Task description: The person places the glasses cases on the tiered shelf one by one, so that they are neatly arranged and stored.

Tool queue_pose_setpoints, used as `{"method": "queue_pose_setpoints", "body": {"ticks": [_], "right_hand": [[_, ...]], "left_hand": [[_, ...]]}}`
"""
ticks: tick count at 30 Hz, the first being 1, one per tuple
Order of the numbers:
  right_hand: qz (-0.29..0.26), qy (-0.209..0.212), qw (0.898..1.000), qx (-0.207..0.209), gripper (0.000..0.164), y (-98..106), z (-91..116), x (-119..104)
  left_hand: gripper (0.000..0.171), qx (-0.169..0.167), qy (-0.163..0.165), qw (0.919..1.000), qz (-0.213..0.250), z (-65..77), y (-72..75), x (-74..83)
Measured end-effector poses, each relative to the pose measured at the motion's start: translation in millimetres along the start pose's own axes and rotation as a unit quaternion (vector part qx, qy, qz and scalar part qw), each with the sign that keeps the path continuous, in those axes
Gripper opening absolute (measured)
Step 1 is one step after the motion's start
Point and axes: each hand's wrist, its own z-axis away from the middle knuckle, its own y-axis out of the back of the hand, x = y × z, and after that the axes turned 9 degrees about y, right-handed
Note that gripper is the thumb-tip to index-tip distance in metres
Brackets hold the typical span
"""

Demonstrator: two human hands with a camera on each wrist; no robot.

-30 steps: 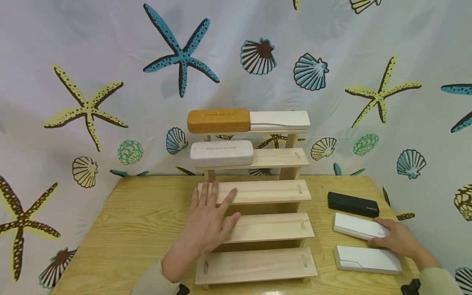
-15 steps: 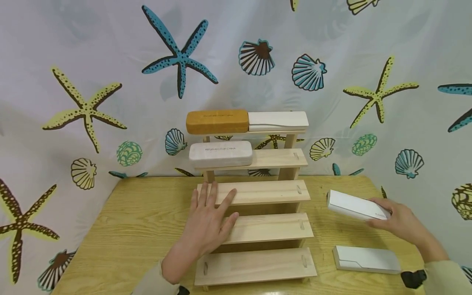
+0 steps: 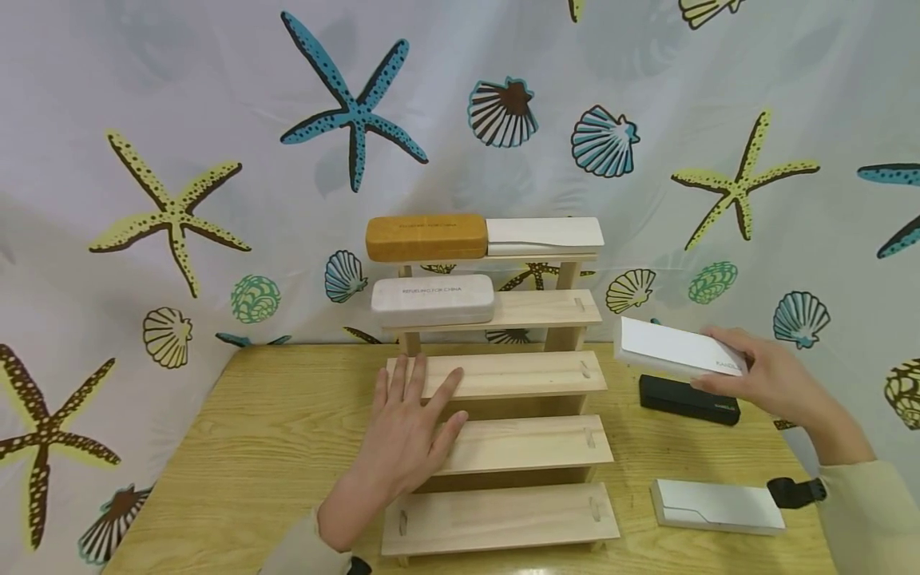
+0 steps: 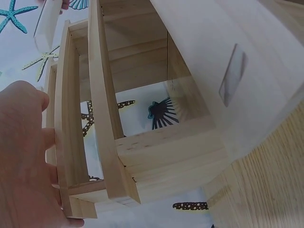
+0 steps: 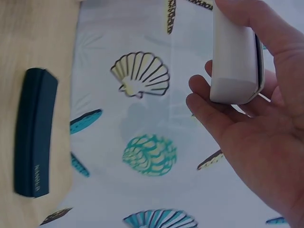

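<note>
My right hand (image 3: 772, 383) holds a white glasses case (image 3: 679, 345) by its right end, thumb on one side and fingers on the other, raised to the right of a wooden tiered rack (image 3: 503, 515). In the right wrist view the case (image 5: 233, 57) stands end-on in the grip. My left hand (image 3: 406, 431) rests spread on the left part of the rack's middle steps. A grey-white glasses case (image 3: 433, 299) lies on the second step from the top. On the top step, a mustard glasses case (image 3: 426, 238) sits beside another white glasses case (image 3: 545, 234).
A black glasses case (image 3: 688, 399) lies on the wooden table (image 3: 273, 447) below the raised case. Nearer the front right is a white glasses case with a curved flap line (image 3: 719, 505). Behind everything hangs a starfish-and-shell patterned cloth (image 3: 446, 176).
My right hand has lifted the white glasses case off the table, up and slightly left past the black one, which shows again beneath it. My left hand stays put.
</note>
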Motion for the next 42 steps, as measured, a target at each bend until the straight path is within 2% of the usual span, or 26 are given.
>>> {"method": "queue_pose_setpoints", "body": {"ticks": [9, 22, 28, 35, 42], "right_hand": [[-0.017, 0.009, 1.0, -0.023, 0.079, 5, -43, -31], [-0.036, 0.019, 0.998, -0.051, 0.079, 0, -94, -53], [-0.048, 0.049, 0.996, -0.054, 0.074, -5, -110, -60], [-0.059, 0.049, 0.995, -0.063, 0.076, -13, -123, -70], [-0.069, 0.058, 0.993, -0.074, 0.077, -17, -134, -76]], "left_hand": [[0.058, -0.004, 0.0, 1.0, 0.007, -1.0, 2.1, 0.4], [0.058, -0.006, 0.003, 0.9999, 0.008, 0.7, 2.4, 0.3], [0.06, -0.016, 0.008, 0.9998, 0.007, 0.4, 2.9, 0.5], [0.062, -0.026, 0.014, 0.9995, 0.009, 0.7, 3.2, 0.9], [0.062, -0.016, 0.012, 0.9998, 0.005, 0.1, 2.9, 0.4]]}}
